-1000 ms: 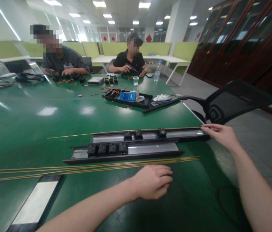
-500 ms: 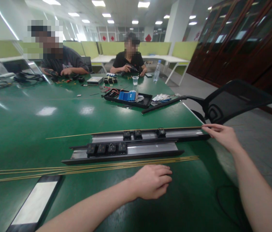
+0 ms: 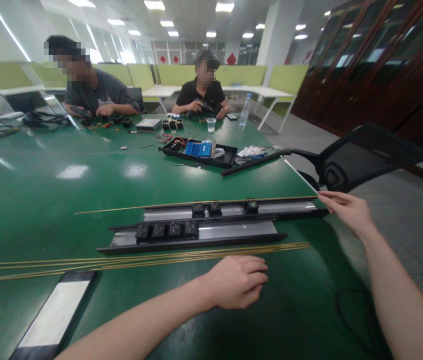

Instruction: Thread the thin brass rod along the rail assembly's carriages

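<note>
My right hand pinches a long thin brass rod near its right end. The rod reaches left along the top of the far black channel rail, past its left end. Several black blocks sit in that rail's silvery trough, among them one block apart from the others. A shorter rail lies nearer, with a row of black blocks in its left half. My left hand rests on the table, fingers loosely bent and empty. Several more brass rods lie just beyond it.
At the lower left lies a flat dark object with a pale face. Further back are a black tray with a blue item, gloves, a cup and a bottle. A chair stands right; people work across the table.
My right hand and the brass rod have shifted very slightly to the right. My left hand stays in place. The person at the far left has moved their head a little.
</note>
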A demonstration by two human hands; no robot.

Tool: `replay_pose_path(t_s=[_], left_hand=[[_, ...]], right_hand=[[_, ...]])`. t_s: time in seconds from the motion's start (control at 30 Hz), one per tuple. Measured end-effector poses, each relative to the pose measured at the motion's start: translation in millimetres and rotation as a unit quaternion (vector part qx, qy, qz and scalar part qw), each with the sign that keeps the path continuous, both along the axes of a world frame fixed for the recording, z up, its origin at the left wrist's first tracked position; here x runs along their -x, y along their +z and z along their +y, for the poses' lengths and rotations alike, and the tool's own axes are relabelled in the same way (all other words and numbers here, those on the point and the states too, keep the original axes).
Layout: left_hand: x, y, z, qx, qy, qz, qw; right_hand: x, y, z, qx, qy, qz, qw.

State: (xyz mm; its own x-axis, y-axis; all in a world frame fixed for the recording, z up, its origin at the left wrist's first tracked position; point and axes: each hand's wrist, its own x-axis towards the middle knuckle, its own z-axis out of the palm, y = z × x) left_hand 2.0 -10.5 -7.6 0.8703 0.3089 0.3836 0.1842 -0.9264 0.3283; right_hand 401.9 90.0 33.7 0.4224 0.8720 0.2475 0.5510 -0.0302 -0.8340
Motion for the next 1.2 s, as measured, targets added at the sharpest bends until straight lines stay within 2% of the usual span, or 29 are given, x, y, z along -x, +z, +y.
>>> replay_pose_path(t_s=[0.2, 0.47, 0.77, 0.97, 1.2], left_hand=[[0, -0.4, -1, 0.002, -0.002, -0.004, 1.0], [0, 1.0, 0, 0.011, -0.003, -0.001, 1.0], [1, 3.7, 0, 0.013, -0.006, 0.004, 1.0], [1, 3.6, 0, 0.014, -0.006, 0.002, 1.0], [2, 4.3, 0, 0.013, -0.001, -0.002, 1.0]], right_hand=[[-4, -4.1, 2, -0.006, -0.006, 0.003, 1.0], [8, 3.9, 0, -0.013, -0.019, 0.024, 0.999], [6, 1.6, 3, -0.016, -0.038, 0.054, 0.998], [11, 4.1, 1, 0.002, -0.043, 0.037, 0.998], [3, -3.6, 4, 0.001, -0.032, 0.04, 0.999]])
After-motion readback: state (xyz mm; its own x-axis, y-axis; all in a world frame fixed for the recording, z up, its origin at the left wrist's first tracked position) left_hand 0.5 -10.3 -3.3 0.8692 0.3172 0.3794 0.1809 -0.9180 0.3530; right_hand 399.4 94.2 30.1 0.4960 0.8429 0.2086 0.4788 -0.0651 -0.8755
